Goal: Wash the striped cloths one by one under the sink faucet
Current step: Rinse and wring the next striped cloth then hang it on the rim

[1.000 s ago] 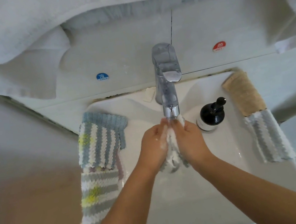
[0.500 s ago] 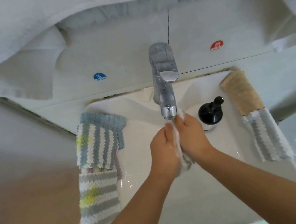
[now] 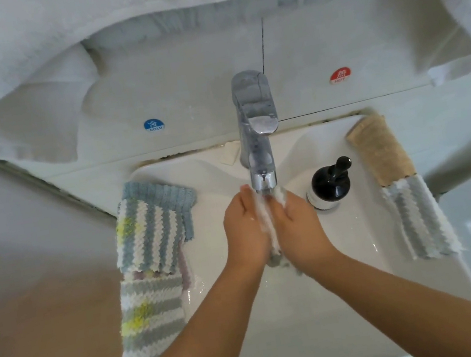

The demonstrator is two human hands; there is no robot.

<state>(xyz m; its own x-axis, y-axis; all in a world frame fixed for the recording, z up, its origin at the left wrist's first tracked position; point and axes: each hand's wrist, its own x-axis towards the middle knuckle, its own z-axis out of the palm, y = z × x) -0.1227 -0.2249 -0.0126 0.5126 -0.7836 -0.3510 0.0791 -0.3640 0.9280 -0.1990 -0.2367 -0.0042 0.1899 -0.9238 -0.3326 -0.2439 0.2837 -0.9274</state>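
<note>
Scrubbing one fluffy white-and-grey striped cloth right under the chrome faucet

I've got it sandwiched between both palms over the white ceramic sink, my left hand and right hand pressed flat on it, so my grip is together on the cloth with fingers mostly straight. Best bet, I reckon: rub palm against palm, keep it beneath the spout, then turn it so every fold gets rinsed. More striped cloths wait on the rim, a blue-white pile left, a grey one right. Stickers behind read COLD and HOT; the black pump bottle label isn't readable.
</note>
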